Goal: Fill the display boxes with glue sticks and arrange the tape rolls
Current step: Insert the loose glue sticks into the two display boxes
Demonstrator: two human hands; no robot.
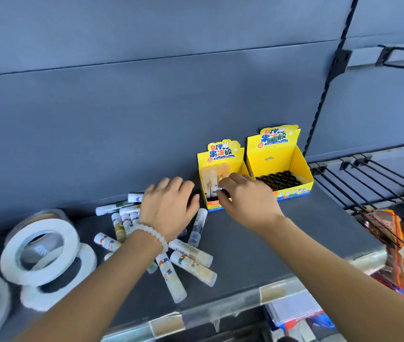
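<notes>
While left hand (169,208) hovers, right hand (243,196) prob. pinches glue stick (214,187).

Both arms extended forward, hands low and close together.
Left hand (169,208) palm down, fingers curled, a bead bracelet (150,233) at the wrist; right hand (243,201) apparently pinching with its fingertips, though blur obscures the grip.

A dark grey shelf (245,243) backs onto a blue-grey wall panel (146,107); black wire racks (369,183) at three o'clock.
</notes>
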